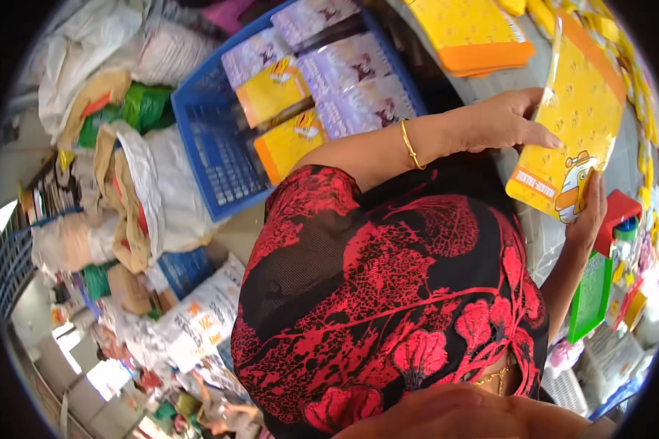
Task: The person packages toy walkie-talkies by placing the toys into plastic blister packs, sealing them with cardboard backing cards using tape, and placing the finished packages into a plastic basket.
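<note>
A flat yellow printed packaging card [575, 110] with an orange edge and a cartoon duck is held tilted between my two hands. My left hand [509, 121], with a gold bangle at its wrist, grips the card's left edge, thumb on the front and the other fingers partly hidden behind. At the lower right corner, beside the duck, my right hand [592, 208] closes on the same card. Just beyond, a stack of similar yellow cards [465, 29] lies on the grey work surface [501, 86].
Left of my arm stands a blue plastic crate [198, 157] with purple packs [351, 69] and yellow packs [289, 146]. White sacks [172, 190] crowd the left side. A red box [616, 212] and green tray [592, 296] are near my right forearm. Yellow pieces line the far right.
</note>
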Demonstrator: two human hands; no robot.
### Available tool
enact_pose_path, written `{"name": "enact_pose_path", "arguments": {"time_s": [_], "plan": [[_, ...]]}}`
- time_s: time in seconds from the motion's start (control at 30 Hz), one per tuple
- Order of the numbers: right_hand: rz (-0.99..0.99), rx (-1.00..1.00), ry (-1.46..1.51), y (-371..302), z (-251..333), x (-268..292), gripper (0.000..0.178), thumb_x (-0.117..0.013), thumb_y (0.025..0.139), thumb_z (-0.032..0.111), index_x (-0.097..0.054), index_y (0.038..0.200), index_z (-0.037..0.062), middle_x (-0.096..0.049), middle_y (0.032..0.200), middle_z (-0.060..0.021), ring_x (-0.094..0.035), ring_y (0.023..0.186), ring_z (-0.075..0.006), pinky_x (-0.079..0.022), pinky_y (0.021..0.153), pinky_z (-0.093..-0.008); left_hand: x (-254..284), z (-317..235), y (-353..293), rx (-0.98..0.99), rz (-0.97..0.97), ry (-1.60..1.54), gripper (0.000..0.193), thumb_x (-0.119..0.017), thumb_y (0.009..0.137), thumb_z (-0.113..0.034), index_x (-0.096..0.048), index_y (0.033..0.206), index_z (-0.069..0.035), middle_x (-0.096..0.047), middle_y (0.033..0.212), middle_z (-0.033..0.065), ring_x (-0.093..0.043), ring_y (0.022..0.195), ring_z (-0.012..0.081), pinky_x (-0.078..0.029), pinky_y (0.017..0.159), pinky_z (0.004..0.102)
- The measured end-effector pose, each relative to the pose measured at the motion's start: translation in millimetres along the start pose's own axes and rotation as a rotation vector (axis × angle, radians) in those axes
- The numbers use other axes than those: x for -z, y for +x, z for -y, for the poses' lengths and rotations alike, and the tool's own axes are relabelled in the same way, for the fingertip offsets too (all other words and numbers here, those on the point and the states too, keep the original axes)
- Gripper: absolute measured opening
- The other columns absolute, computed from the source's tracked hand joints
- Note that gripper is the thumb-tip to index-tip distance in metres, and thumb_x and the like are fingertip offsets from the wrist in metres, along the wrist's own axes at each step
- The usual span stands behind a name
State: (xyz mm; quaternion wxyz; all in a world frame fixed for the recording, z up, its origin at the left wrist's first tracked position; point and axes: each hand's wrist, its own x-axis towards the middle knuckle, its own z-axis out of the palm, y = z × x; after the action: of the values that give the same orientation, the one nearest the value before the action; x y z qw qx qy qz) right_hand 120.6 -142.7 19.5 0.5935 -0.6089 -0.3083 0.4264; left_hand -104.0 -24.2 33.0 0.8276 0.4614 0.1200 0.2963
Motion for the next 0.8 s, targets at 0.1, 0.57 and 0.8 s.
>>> {"name": "enact_pose_path", "arguments": {"time_s": [0.1,0.57,0.8], "plan": [[0.040,0.063,-0.148,5,4,-29,0.040,-0.046,0.098,0.025,-0.049,0.125,-0.0037,-0.059,0.113,-0.0094,-0.057,0.100,-0.0141,-0.045,0.085,-0.0251,16,-3,-35,-0.173,-0.147,0.092,0.046,-0.068,0.079,-0.009,-0.050,0.121,-0.001,-0.062,0.113,0.0107,-0.059,0.103,0.0167,-0.047,0.091,0.0325],[0.391,0.139,-0.365,35,-27,-53,0.036,-0.051,0.095,0.019,-0.051,0.126,0.0000,-0.063,0.107,-0.0101,-0.057,0.082,-0.0083,-0.042,0.066,-0.0192,226,-96,-304,-0.573,-1.099,-0.051,0.044,-0.056,0.083,0.003,-0.046,0.125,0.002,-0.054,0.125,0.0140,-0.052,0.116,0.0297,-0.041,0.102,0.0432],[0.362,0.153,-0.434,45,-40,-17,0.033,-0.051,0.095,0.018,-0.054,0.124,0.0014,-0.064,0.103,-0.0054,-0.053,0.077,-0.0062,-0.040,0.062,-0.0177,270,-2,-361,-0.546,-1.425,-0.337,0.044,-0.056,0.084,0.001,-0.046,0.126,-0.005,-0.054,0.126,0.0131,-0.053,0.115,0.0315,-0.045,0.094,0.0535]]}}
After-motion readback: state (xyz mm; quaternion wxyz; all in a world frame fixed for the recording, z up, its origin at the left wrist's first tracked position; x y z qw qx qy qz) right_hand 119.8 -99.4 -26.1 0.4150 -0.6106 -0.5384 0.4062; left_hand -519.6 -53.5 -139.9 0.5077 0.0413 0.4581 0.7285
